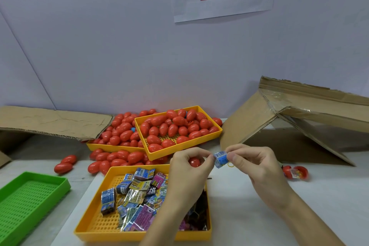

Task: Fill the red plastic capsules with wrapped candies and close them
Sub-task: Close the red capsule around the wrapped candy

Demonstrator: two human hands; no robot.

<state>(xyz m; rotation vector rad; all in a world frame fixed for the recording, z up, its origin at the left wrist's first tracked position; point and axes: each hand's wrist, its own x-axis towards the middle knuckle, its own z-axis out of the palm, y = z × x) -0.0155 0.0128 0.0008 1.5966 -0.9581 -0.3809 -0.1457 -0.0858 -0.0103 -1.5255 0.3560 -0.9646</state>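
Both hands meet above the table, just past the near yellow tray (93,223) of wrapped candies (137,191). My right hand (257,164) pinches a blue wrapped candy (220,159) at its right side. My left hand (189,168) pinches the candy's left side and also holds a red capsule (194,162) in its curled fingers. Many closed red capsules (171,128) fill two yellow trays (201,143) at the back and spill onto the table. An open red capsule (296,171) with candy inside lies at the right.
An empty green perforated tray (30,201) sits at the near left. Flattened cardboard (54,122) lies at the back left, and a torn cardboard box (299,118) leans at the back right. Two loose capsules (65,164) lie left of the pile. A wall stands behind.
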